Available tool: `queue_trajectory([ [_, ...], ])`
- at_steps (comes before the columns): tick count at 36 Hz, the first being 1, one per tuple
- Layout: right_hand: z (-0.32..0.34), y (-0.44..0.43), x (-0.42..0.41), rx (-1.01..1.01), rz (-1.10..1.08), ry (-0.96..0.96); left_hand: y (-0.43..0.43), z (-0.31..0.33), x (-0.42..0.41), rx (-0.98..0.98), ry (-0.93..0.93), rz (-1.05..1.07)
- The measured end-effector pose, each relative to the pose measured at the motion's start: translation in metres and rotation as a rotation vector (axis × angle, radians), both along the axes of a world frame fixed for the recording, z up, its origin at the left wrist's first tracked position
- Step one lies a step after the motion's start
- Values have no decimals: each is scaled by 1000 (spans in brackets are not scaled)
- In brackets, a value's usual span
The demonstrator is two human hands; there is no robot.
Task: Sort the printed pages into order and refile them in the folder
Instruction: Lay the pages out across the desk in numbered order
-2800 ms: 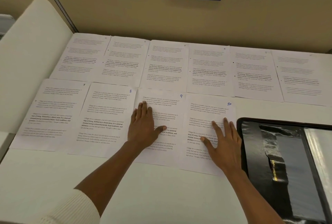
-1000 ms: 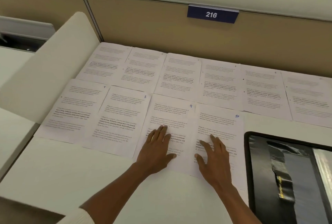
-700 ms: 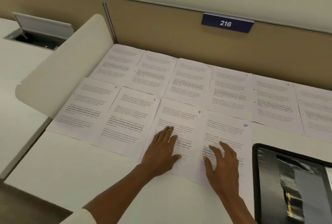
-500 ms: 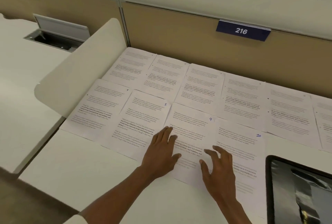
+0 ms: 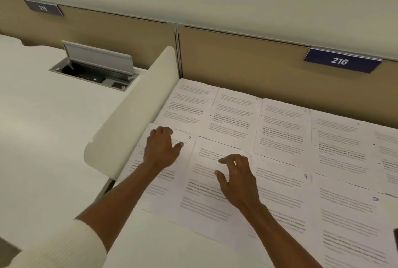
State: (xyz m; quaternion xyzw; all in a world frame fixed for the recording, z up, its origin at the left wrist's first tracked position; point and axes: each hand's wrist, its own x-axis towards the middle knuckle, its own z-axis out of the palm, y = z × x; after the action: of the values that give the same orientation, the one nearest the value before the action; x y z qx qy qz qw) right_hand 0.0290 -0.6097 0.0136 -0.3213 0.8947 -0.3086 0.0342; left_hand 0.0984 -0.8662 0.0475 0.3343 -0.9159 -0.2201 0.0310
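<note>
Far left: neighbouring white worktop with a grey metal cable hatch, lid flipped up. A cream rounded divider panel, smooth and matte, separates it from the working side.

Left hand lies palm down on the page marked 7, fingers curled onto the page's top edge, thumb spread to the right. Nothing gripped; it only presses on the paper. Cream ribbed sleeve pushed up the forearm.

Right hand is over the next page; its number is hidden by the hand. Fingers half curled and spread, fingertips at or just above the sheet — contact unclear. Holds nothing.

Printed pages lie flat in two rows on the worktop, edges touching or slightly overlapping: thin white sheets, black text blocks, handwritten blue numbers. Pages 9 and 10 follow to the right. Back row runs along the tan partition, which carries a dark blue tag 216.
</note>
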Motion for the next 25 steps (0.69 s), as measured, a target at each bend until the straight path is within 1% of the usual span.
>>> queue_trajectory([
  [4,4,-63,-17,84,20,-27,-57,-4,-25,-24,-43,-21],
  [10,5,-127,-45,187,91,-3,-102,-11,-64,-50,-129,-78],
  [13,1,-152,-60,282,120,7,-116,-16,-83,-70,-141,-78],
  [15,-4,-166,-69,327,138,18,-123,-19,-93,-47,-140,-60],
  [17,-10,-177,-76,334,150,21,-127,-24,-102,-31,-144,-51],
  [23,-22,-201,-95,329,134,37,-128,-32,-125,-123,-193,-37],
  [25,-27,-205,-98,322,128,24,-128,-34,-133,-125,-219,-18],
])
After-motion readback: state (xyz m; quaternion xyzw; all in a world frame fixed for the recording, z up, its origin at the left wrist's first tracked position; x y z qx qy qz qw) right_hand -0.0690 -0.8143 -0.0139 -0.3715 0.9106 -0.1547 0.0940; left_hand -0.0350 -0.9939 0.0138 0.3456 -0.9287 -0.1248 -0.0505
